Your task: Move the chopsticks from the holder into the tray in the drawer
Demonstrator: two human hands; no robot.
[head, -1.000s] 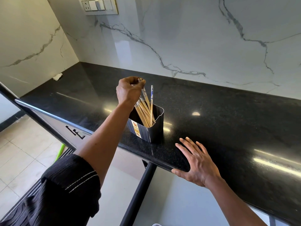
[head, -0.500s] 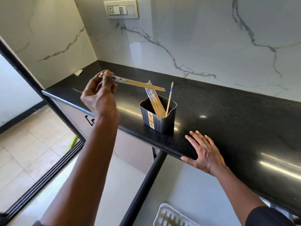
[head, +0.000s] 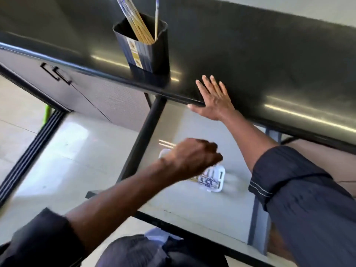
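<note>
The black holder [head: 143,46] stands near the front edge of the black counter [head: 269,54], with several chopsticks [head: 134,18] still leaning in it. Below, in the open drawer [head: 192,207], lies a white slotted tray [head: 218,183] with blue-patterned chopstick ends [head: 207,182] in it. My left hand [head: 192,157] hovers just over the tray, blurred, fingers curled round a pair of chopsticks whose pale tips [head: 166,144] stick out to the left. It hides most of the tray. My right hand [head: 213,101] lies flat on the counter's edge, fingers spread.
A grey cabinet front with a black handle [head: 55,74] is at the left under the counter. The drawer's black front rail [head: 173,224] runs across below the tray. Tiled floor and a sliding-door track [head: 28,151] lie at far left.
My left hand has carried a pair of chopsticks from above the counter down into the drawer over the tray. The view has tilted downward. My right hand stays on the counter edge.
</note>
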